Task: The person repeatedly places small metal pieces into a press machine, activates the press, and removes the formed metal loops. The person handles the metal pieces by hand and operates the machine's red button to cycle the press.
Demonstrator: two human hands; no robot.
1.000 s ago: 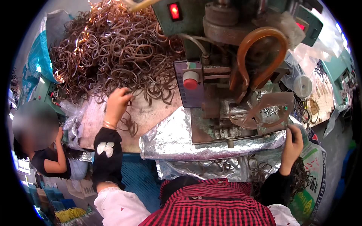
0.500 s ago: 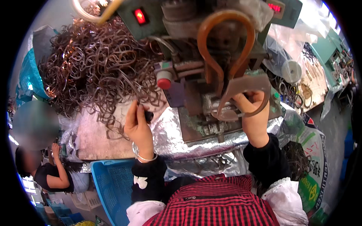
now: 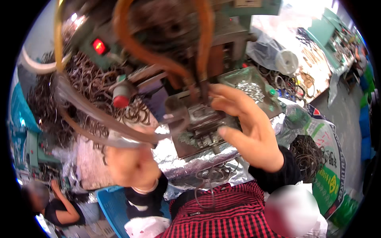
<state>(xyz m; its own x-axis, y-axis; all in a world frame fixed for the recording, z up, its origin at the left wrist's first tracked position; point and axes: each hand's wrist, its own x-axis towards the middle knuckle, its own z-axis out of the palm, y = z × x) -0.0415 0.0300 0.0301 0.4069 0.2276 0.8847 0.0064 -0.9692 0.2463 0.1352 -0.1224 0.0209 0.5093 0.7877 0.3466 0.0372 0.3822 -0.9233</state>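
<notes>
A bent brown, partly see-through strip (image 3: 104, 126) curves in a wide loop at my left hand (image 3: 133, 164), smeared by motion. That hand is closed on it, though the loop hides part of its fingers. My right hand (image 3: 254, 129) is open at the press machine, thumb and fingers apart, its fingertips beside the metal fixture (image 3: 204, 116). Above the fixture hangs an orange-brown hose (image 3: 149, 53) belonging to the machine. A thin pale loop (image 3: 205, 194) shows in front of my checked apron.
Piled brown curved strips (image 3: 43, 91) cover the left of the bench. A red button (image 3: 120, 99) juts out beside the fixture. To the right lies a tray of small shiny pieces (image 3: 250, 89). Below left stands a blue basket (image 3: 109, 206); a co-worker (image 3: 65, 210) sits beyond it.
The curved strip has passed from my right hand to my left side. My right hand has opened beside the fixture. The view has shifted, and a thin loop now shows before my apron.
</notes>
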